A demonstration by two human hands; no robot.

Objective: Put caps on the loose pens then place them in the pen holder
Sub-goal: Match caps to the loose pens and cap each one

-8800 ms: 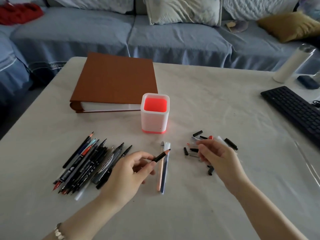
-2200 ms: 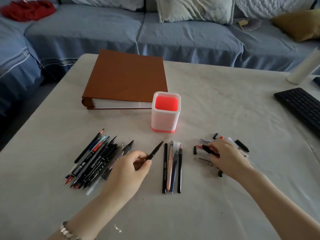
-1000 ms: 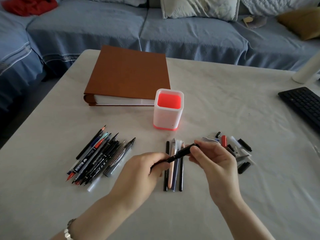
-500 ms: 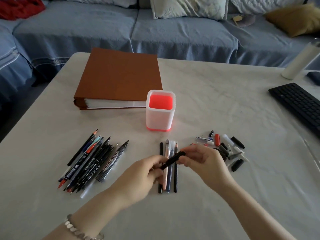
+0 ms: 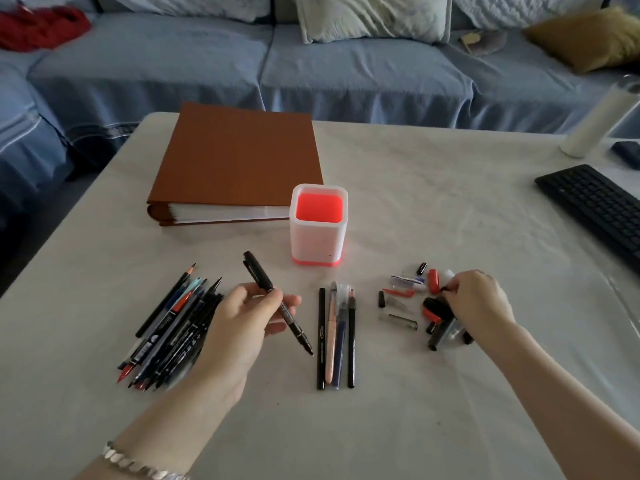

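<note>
From the head camera, a brown binder (image 5: 239, 161) lies flat at the far left of the table (image 5: 433, 202), its near right corner just beside the pen holder (image 5: 319, 225), a white square cup with a glowing red inside, standing upright and holding nothing that shows. At the right edge sit a black keyboard (image 5: 595, 206), a white cylinder (image 5: 599, 123) and a small dark object (image 5: 627, 154). The table wears a pale, creased cloth. Behind it runs a blue-covered sofa (image 5: 194, 64) with two light cushions, one mustard cushion (image 5: 588, 36) and a red garment (image 5: 41, 27).

The left hand (image 5: 239, 327) pinches a black marker (image 5: 277, 301) between thumb and fingers, lifted off the cloth, its capped thick end pointing away and its bare fine tip toward the person. Under and left of that hand lies the heap of uncapped pens (image 5: 169, 327), too overlapped to count. Four capped pens (image 5: 336, 336) lie side by side in a row between the hands, in front of the holder. The right hand (image 5: 478, 303) is curled down over the scatter of loose caps (image 5: 412, 299), fingertips touching a black cap (image 5: 437, 304); whether it grips it cannot be told. A bracelet (image 5: 138, 462) circles the left wrist.
</note>
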